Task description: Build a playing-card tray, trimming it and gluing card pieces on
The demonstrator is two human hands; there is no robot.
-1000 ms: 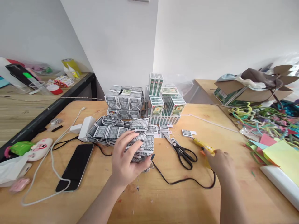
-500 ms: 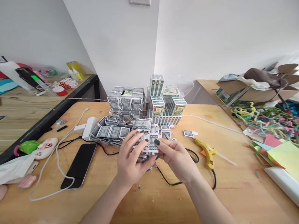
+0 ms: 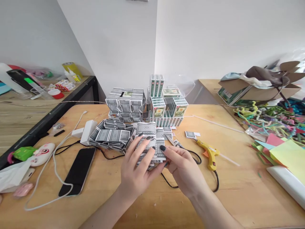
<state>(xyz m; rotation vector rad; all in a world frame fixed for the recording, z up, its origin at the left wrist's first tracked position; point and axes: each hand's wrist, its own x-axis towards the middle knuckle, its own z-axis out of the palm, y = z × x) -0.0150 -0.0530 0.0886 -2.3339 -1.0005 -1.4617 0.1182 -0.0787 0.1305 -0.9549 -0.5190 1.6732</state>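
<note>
Between my hands, above the table, is a block built of grey-patterned playing cards [image 3: 146, 128]. My left hand [image 3: 137, 162] wraps its left side, fingers bent over the top. My right hand [image 3: 182, 165] pinches the block's right edge, thumb on a flat card [image 3: 160, 144]; its lower fingers are partly hidden. Behind to the left stands an open box made of folded cards [image 3: 111, 135] with more card pieces inside. Scissors [image 3: 175, 142] lie just beyond my right hand. A yellow glue gun [image 3: 209, 154] lies further right.
A larger card block [image 3: 126, 105] and stacked green card boxes [image 3: 158, 111] stand at the back. A phone [image 3: 77, 171] and white cable [image 3: 56, 165] lie left. Coloured paper [image 3: 286, 156] and pipe cleaners [image 3: 269, 117] lie right. The glue gun's black cord [image 3: 215, 181] runs behind my right hand.
The view has shifted slightly, so the table things sit a little further left. The card block in my hands is tilted more toward me; both hands keep their hold.
</note>
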